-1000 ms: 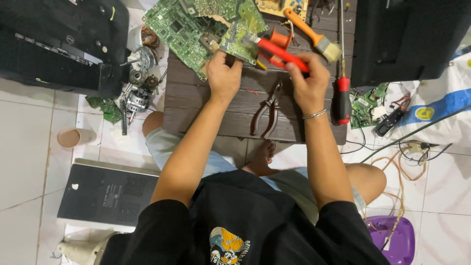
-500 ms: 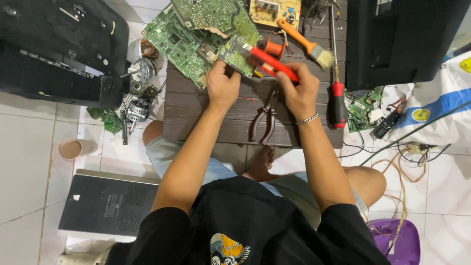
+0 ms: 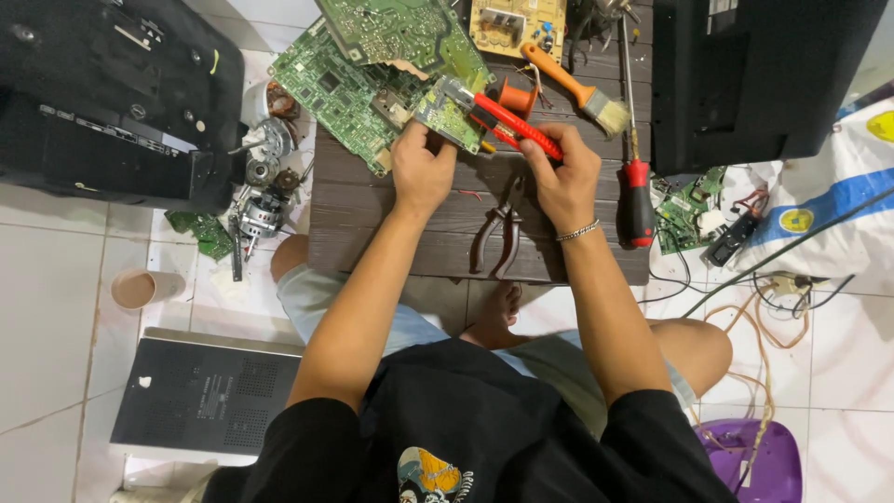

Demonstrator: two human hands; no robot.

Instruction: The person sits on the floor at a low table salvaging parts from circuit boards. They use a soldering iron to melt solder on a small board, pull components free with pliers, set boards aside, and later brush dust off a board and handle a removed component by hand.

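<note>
The small green circuit board [image 3: 445, 114] is pinched at its lower edge by the left hand [image 3: 422, 168], above the dark wooden table [image 3: 372, 224]. The right hand [image 3: 559, 172] is closed around the red-handled tool [image 3: 507, 119], whose tip touches this board. Brown pliers [image 3: 498, 233] lie between both wrists; a red screwdriver [image 3: 636, 177] lies just right.

Pliers [image 3: 498, 233] and screwdriver [image 3: 636, 186] flank bare table [image 3: 372, 233].

A dark wooden surface [image 3: 372, 233] carried green circuit boards [image 3: 345, 84], brown pliers [image 3: 498, 237], a paintbrush [image 3: 577, 91] and a red-handled screwdriver [image 3: 636, 186].
</note>
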